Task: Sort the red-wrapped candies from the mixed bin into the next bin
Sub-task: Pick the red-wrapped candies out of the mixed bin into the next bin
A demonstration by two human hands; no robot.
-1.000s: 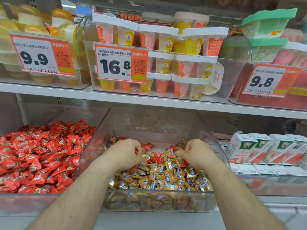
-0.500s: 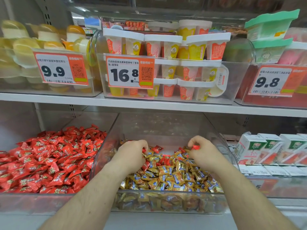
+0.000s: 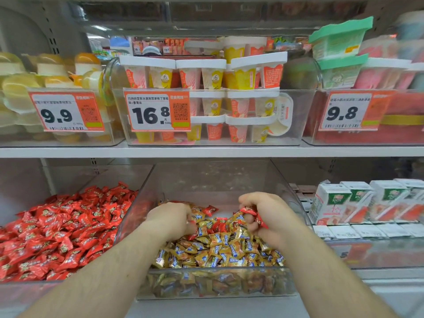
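two red candies gripped in right hand

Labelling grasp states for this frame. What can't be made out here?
- Left hand, head view: fingers curl down into the candies; its own back hides any hold.
- Right hand: grips red candies; count hidden by fingers.
- Mixed bin: lower layers blurred behind the front wall.

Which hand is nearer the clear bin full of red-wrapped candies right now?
Left. The left hand digs in the clear mixed bin by the wall beside the clear bin of red-wrapped candies. The right hand, gripping red candies, is at the far side.
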